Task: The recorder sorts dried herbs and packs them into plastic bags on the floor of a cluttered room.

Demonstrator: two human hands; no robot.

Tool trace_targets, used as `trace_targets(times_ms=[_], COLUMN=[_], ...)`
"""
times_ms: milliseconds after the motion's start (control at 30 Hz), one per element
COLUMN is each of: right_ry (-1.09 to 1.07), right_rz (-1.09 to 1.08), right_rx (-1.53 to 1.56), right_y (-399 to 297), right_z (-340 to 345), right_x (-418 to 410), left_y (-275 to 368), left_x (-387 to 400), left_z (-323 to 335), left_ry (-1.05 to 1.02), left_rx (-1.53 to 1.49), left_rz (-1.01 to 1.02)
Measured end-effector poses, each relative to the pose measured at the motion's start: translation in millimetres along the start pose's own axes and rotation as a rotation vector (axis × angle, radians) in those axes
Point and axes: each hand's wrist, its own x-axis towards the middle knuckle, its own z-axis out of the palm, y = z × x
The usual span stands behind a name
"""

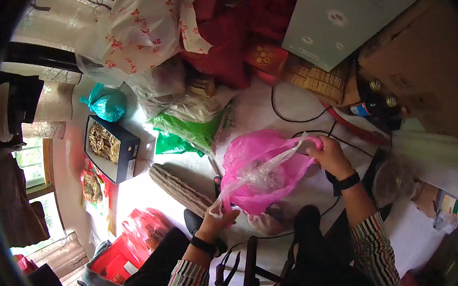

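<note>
A pink plastic bag (254, 149) hangs spread between my two hands, with a clear plastic bag (258, 175) inside its mouth. My left hand (218, 221) is closed on the near left edge, where pink and clear plastic meet. On the right, my right hand (330, 154) grips the pink handle and a twisted end of the clear plastic. What the clear bag holds cannot be made out. Just below the pink bag, a pale bag (266, 223) lies on the floor by my feet.
An open box of dried pieces (104, 141), a tied teal bag (107, 104) and green packages (195, 131) lie left. A red bin (115, 263) stands near left. Black cables (304, 120) cross the floor. Bottles (377, 107) and a large cardboard box (422, 69) are right.
</note>
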Motion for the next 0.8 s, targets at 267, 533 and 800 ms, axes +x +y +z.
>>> trace_targets(times_ms=[267,533,800], right_ry=[0.047,-0.245,-0.488], right_rz=[-0.181,-0.628,-0.821], right_rx=[0.381,0.155,0.096], right_y=[-107.3,-179.8,-177.6], right_z=[-55.7,-68.9,-39.6], right_x=[-53.2,-100.8,-93.1], left_y=[51.0,159.6,157.7], left_x=[-22.9,-63.4,-31.5], left_z=[-48.4,-0.7,32.1], left_ry=[0.489,0.069,-0.353], left_rx=[0.169,-0.235,-0.046], left_rz=[0.157,0.63,0.405])
